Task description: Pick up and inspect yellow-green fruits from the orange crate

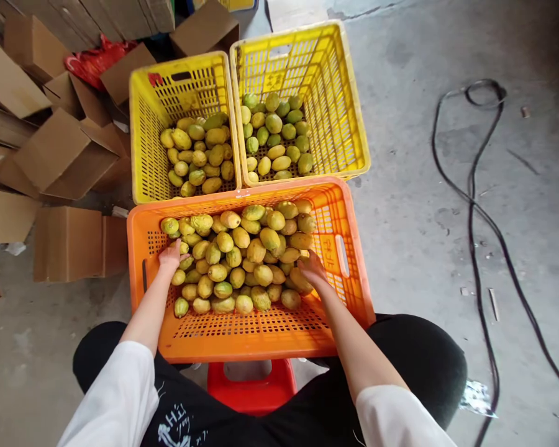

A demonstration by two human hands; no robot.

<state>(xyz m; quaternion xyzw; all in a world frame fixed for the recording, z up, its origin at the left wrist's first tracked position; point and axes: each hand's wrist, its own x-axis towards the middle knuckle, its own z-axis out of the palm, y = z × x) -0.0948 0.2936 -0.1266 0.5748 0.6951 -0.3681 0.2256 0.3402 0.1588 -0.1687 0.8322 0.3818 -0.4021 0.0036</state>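
- Fruit (256,251), yellow to green, is heaped in the orange crate (242,349), mostly away from its near wall.
- The left side of the heap is touched by the left hand (171,256); whether that hand is open or closed cannot be told.
- The right side is touched by the right hand (312,268), whose fingers are partly hidden by fruit; its opening cannot be told either.
- Beyond the orange crate, two yellow crates are set side by side: yellowish fruit is held in the left yellow crate (142,133), greener fruit in the right yellow crate (330,112).
- A red stool (251,397) is partly seen at the near side.
- Cardboard boxes (68,155) are piled at left; a dark cable (471,248) is looped on the floor (400,217) at right.
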